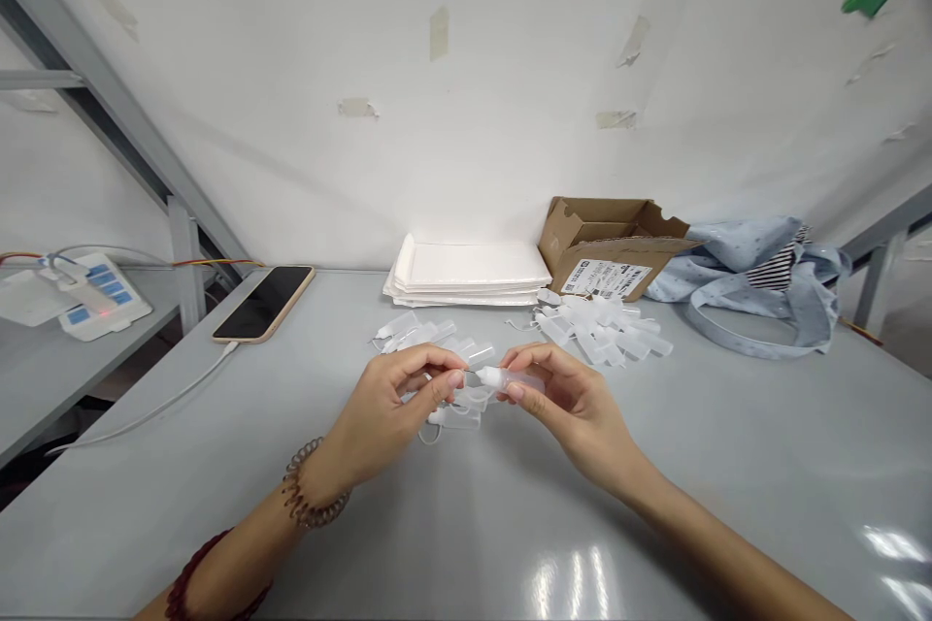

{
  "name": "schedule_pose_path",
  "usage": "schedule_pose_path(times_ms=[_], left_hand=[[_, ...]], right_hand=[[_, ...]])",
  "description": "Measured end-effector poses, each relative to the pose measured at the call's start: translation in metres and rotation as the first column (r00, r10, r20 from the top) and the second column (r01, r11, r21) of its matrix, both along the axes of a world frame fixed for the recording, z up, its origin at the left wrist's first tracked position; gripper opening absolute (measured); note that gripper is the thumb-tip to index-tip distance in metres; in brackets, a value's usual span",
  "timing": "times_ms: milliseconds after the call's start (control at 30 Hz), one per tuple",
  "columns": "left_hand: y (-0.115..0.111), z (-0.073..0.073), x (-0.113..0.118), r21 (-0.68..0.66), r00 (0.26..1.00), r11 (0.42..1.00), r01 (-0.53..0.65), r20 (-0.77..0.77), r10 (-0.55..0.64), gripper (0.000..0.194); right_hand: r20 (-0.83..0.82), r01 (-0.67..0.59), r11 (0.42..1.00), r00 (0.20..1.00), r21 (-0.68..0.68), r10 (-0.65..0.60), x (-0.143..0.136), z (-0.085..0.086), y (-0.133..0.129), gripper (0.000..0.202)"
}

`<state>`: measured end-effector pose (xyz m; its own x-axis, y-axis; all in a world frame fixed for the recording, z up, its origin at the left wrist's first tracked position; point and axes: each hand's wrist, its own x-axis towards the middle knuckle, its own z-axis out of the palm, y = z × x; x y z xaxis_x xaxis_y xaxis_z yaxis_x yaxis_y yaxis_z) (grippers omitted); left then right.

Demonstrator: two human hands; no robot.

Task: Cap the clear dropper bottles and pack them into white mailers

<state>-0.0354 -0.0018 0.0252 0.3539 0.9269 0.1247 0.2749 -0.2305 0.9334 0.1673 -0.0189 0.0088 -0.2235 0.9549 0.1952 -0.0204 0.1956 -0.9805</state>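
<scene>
Translucent bottle (518, 380) lies level, left-right, clamped in right hand (575, 408); left hand (397, 403) pinches its cap (486, 375).

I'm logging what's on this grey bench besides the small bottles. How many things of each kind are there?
Black smartphone with tan case: 1
Brown cardboard box with a label: 1
Stack of white flat trays: 1
Pale blue fabric bag: 1
Heaps of small translucent plastic bottles (uncounted): 2
Total: 6
</scene>
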Motion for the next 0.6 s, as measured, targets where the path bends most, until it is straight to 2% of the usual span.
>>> schedule_pose_path(times_ms=[133,367,600], left_hand=[[-0.0003,-0.0003,0.0002,0.019,1.0,1.0,-0.004,-0.01,0.005,0.016],[0.0013,-0.0037,0.0019,0.193,0.994,0.981,0.015,-0.105,0.006,0.013],[0.0011,-0.007,0.004,0.236,0.989,0.971,0.035,-0.148,0.0,0.014]], right_hand=[[0.024,0.003,1.0,1.0,0.029,-0.004,0.0003,0.0,0.0,0.009],[0.128,0.064,0.994,0.989,0.093,-0.076,0.0033,0.0011,0.0002,0.009],[0.18,0.077,0.99,0.979,0.12,-0.097,0.0032,-0.0003,0.0,0.011]])
